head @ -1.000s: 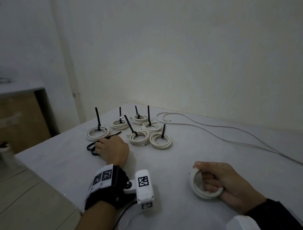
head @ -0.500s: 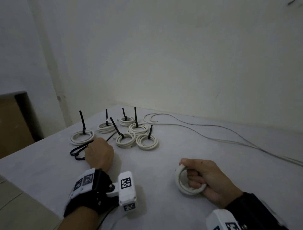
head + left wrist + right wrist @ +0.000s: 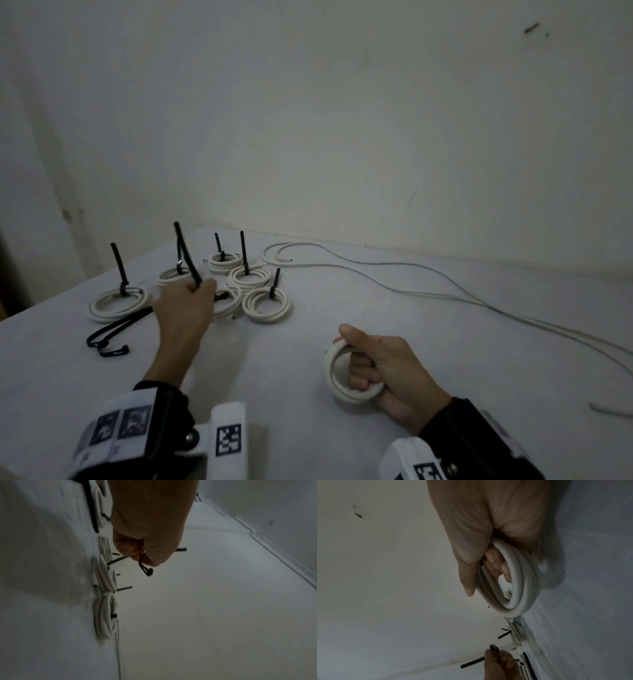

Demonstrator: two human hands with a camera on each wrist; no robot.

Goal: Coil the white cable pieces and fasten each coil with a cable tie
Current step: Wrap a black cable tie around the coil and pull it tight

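From the head view, the right hand (image 3: 387,373) is curling its fingers through an untied coil of white cable (image 3: 346,377) with the thumb clamping the top, the coil standing on edge on the pale tabletop (image 3: 342,445). The left hand (image 3: 185,315) is pinching one black cable tie (image 3: 187,253), its tail pointing up and away. Just beyond that hand, six tied coils (image 3: 267,305) are lying flat with their tie tails sticking upward, and spare black ties (image 3: 113,329) are lying just left of it. Loose white cable (image 3: 428,284) is trailing across the table beyond and to the right of the right hand. The room is dim, with a bare pale wall (image 3: 342,120) behind the table.

From the left wrist, the fingertips (image 3: 137,555) are squeezing the tie near its head end (image 3: 147,570) (the picture is blurred, so the exact hold is unclear), with tied coils (image 3: 104,616) lying on the table below.

From the right wrist, the fingers (image 3: 496,563) are hooking through the coil (image 3: 513,582), whose turns are sitting side by side. The cable looks light but springy, so I judge it will unwind if the grip loosens; holding across all turns at one spot should be safest. The tie looks thin, stiff and slick, best taken near the tail for threading round the bundle opposite the gripping fingers
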